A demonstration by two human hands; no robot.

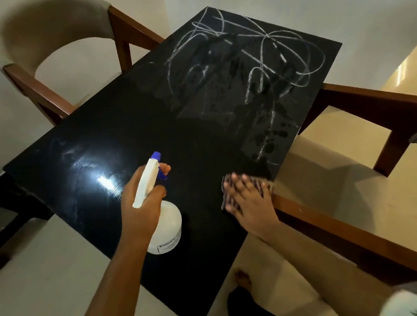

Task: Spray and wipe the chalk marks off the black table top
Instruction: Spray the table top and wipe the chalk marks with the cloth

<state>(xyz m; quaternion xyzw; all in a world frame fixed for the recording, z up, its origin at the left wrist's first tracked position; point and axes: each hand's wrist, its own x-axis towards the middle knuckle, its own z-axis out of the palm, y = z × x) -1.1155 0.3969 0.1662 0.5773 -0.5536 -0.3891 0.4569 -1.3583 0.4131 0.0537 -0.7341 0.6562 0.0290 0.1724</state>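
The left hand (139,207) was clenched around the neck of a white spray bottle (164,224) with a blue nozzle, one finger on the trigger, the bottle held over the near part of the black worktop (118,133), nozzle aimed toward the far side. The right hand (248,197) lay flat with fingers spread, pressing a dark cloth (226,184) against the worktop at its right edge, near the right corner; it gripped nothing. White chalk marks (254,52) looped across the far half of the worktop toward the far corner, with wet blotches (271,138) among them and along the right edge. The near half looked dark and glossy, with a bright glare near the left corner. Wooden chairs with pale upholstery (49,27) stood at the far-left and right edges
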